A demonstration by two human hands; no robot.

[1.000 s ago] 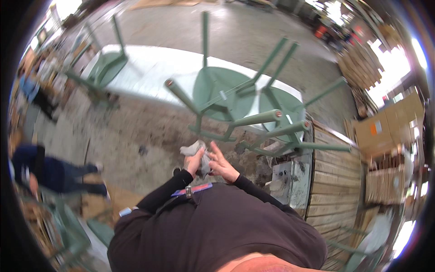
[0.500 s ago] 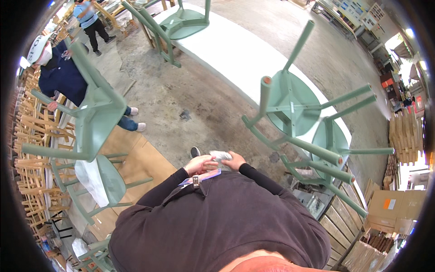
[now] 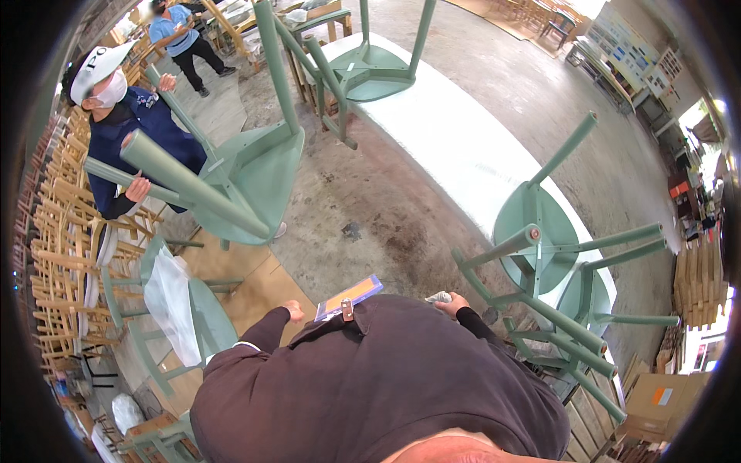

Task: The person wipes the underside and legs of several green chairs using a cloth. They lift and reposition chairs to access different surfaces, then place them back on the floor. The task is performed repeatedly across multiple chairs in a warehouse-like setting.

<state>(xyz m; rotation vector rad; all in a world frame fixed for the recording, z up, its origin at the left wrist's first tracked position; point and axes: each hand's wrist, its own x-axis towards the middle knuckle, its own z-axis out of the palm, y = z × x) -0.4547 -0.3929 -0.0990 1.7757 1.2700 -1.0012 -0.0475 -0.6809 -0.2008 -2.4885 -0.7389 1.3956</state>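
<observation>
Left of the white bench there is free room above the floor, but farther left of it a green chair, held by a co-worker, blocks the way, and upturned chairs crowd the bench's near end.

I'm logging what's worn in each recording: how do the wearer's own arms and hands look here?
The forearms are covered by close-fitting black sleeves down to about the wrists, beneath a looser dark brown top. A thin pale band crosses the left arm. The left hand and right hand look bare; finer details are too small to tell.
</observation>
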